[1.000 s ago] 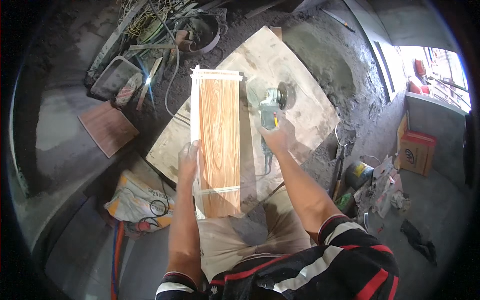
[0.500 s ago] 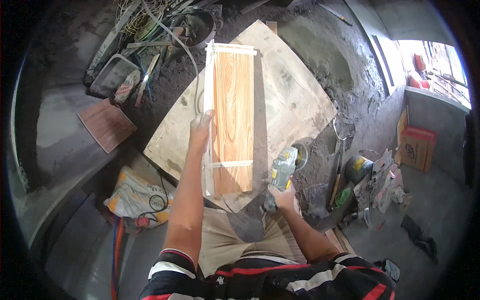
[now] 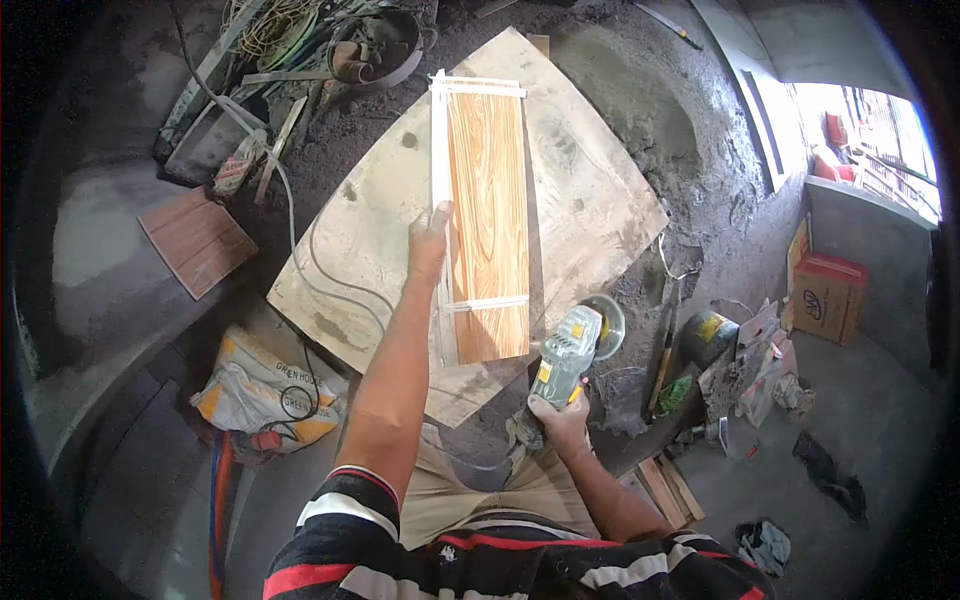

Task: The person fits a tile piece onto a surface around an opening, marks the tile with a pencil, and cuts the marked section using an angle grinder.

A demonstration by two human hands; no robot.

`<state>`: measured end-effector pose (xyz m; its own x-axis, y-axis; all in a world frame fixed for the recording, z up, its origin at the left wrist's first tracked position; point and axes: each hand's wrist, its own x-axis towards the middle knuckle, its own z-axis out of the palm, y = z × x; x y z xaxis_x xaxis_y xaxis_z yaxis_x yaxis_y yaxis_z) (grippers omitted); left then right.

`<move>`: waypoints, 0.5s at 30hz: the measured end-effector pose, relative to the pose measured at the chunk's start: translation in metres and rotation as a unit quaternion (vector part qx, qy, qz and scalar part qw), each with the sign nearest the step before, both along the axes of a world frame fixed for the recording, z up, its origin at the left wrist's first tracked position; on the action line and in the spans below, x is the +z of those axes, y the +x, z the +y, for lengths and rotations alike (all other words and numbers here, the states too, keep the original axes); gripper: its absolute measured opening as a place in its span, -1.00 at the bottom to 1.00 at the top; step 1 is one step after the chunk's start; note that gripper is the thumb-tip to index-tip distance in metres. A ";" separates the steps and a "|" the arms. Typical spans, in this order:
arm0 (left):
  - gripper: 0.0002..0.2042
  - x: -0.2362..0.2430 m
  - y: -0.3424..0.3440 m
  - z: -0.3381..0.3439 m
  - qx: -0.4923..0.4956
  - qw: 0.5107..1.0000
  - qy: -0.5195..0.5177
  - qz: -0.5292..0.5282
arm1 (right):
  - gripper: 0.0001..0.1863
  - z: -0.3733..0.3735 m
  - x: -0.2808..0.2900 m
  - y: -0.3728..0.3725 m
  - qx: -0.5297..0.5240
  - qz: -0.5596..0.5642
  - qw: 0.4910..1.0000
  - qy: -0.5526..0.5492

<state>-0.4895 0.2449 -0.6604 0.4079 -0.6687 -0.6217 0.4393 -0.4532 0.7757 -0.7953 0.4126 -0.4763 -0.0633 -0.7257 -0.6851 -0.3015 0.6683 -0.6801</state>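
My left hand (image 3: 428, 245) is closed around the left edge of a long wood-grain tile (image 3: 487, 200). White strips run along its left side, across its far end and across its near part. The tile leans over a large pale board (image 3: 590, 190). My right hand (image 3: 565, 425) grips a grey-green angle grinder (image 3: 568, 352) by its body, just right of the tile's near end. The grinder's round disc (image 3: 606, 328) faces right and stands apart from the tile. Palm and some fingers of both hands are hidden.
A grey cord (image 3: 290, 215) loops over the board's left part. To the left lie a brown tile (image 3: 197, 243) and a white-yellow sack (image 3: 270, 390). A round tub (image 3: 395, 60) stands at the back left, a cardboard box (image 3: 828, 298) at the right. Wood strips (image 3: 665, 490) lie near my right forearm.
The tile and my left hand have shifted slightly right and away in the view. The grinder has turned, showing more of its disc. The cord has swung left off the tile's side.
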 end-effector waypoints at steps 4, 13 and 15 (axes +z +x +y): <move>-0.54 -0.008 -0.018 0.004 0.020 1.000 0.012 0.005 | -0.39 -0.025 0.000 0.000 -0.007 -0.036 0.999 -0.025; -0.61 -0.042 -0.025 0.010 -0.033 0.977 0.058 -0.204 | -0.46 -0.044 -0.006 -0.004 0.046 -0.013 0.995 -0.092; -0.59 -0.040 -0.026 0.009 -0.082 0.936 0.106 -0.324 | -0.45 -0.046 -0.009 -0.006 0.053 -0.009 0.994 -0.095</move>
